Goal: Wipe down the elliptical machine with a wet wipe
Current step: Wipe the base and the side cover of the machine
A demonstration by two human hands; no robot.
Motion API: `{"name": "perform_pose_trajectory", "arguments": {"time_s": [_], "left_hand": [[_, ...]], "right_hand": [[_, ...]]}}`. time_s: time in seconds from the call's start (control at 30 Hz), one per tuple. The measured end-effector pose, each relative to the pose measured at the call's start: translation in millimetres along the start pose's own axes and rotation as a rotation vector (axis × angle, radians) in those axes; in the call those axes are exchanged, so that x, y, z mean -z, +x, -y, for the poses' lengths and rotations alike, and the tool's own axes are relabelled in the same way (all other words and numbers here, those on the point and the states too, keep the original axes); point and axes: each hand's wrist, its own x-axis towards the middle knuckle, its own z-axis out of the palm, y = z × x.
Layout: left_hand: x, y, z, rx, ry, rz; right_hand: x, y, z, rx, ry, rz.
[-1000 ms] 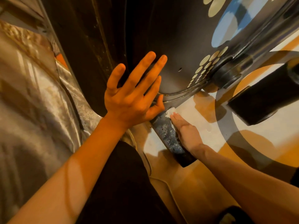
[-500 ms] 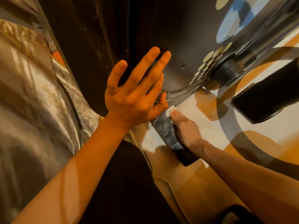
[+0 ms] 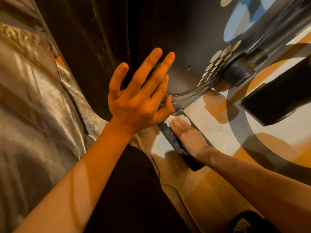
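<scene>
Left hand (image 3: 134,101): you have it flat against the dark side cover of the elliptical machine (image 3: 185,39). Its fingers (image 3: 151,68) are straight and spread wide, and the thumb tip touches the cover's lower rim. It holds nothing.

Right hand (image 3: 189,134): palm down on the machine's base bar (image 3: 170,137). The fingers (image 3: 176,122) are straight and close together, pressing rather than gripping. The thumb cannot be made out from this angle.

Wet wipe (image 3: 168,121): a small white wad on the upper end of the base bar, pinned under your right fingertips. Its edges show to the left of the fingertips and just past them. It lies just below your left thumb, near where the bar meets the cover.

Base bar: dark, with a speckled surface showing to the left of your right hand. It runs diagonally across the floor (image 3: 210,132) toward your knee.

Machine, other parts: a cluster of pale dots (image 3: 217,59) sits on the cover near a black round hub (image 3: 239,74). A thick black cylinder (image 3: 276,100) lies to the right, well apart from both hands.

Surroundings: the floor is pale with orange patches and a grey ring. A thin cable (image 3: 178,189) lies on it near your black trouser leg (image 3: 131,190). Shiny silver fabric (image 3: 33,115) fills the left side.
</scene>
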Motion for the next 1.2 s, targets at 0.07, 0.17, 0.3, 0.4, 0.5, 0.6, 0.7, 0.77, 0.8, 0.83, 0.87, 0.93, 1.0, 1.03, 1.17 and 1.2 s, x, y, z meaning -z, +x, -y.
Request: {"name": "perform_pose_trajectory", "arguments": {"time_s": [0.07,0.17,0.3,0.4,0.5,0.6,0.7,0.77,0.8,0.83,0.87,0.93,1.0,1.03,1.17,1.2], "left_hand": [[0.3,0.0,0.0,-0.001,0.002,-0.001],[0.4,0.0,0.4,0.002,-0.001,-0.007],[0.1,0.6,0.0,-0.004,-0.014,-0.011],[0.0,-0.4,0.2,-0.001,0.001,-0.012],[0.8,-0.4,0.0,0.002,-0.003,-0.008],[0.9,-0.2,-0.3,-0.003,0.000,-0.007],[0.8,0.6,0.9,0.000,0.004,-0.005],[0.9,0.6,0.3,-0.002,0.006,-0.002],[1.0,0.6,0.1,-0.002,0.004,0.001],[1.2,0.4,0.2,-0.002,0.002,0.004],[1.3,0.0,0.5,-0.004,0.000,0.006],[1.2,-0.9,0.5,-0.011,0.006,0.005],[0.3,0.0,0.8,-0.010,0.010,0.004],[0.3,0.3,1.1,-0.006,0.008,0.002],[0.7,-0.4,0.9,-0.005,0.011,-0.008],[0.9,-0.5,1.0,-0.002,0.004,-0.008]], "right_hand": [[2.6,-0.3,-6.4,0.031,-0.022,-0.060],[5.9,7.9,-10.7,-0.235,0.213,-0.128],[-3.8,14.0,-0.5,-0.307,0.252,-0.204],[-14.2,5.0,13.4,-0.075,0.137,-0.099],[-17.2,5.2,3.1,-0.055,0.093,-0.118],[-17.8,11.4,2.8,-0.201,0.122,-0.186],[-24.8,8.1,23.5,-0.193,0.138,-0.183],[-27.8,3.9,28.6,-0.039,0.042,-0.094],[-30.8,0.3,23.3,0.008,-0.017,-0.068],[-31.8,-5.6,15.9,0.040,-0.064,-0.050],[-33.2,-14.5,7.6,0.061,-0.085,-0.054],[-35.0,-41.8,-4.0,0.080,-0.072,-0.029],[-35.6,-69.7,-7.5,0.077,0.013,0.041],[-32.9,-77.8,-6.2,0.065,0.059,0.090],[-30.0,-58.7,0.1,0.065,-0.037,0.082],[-33.1,-47.8,1.0,0.083,-0.053,0.098]]}}
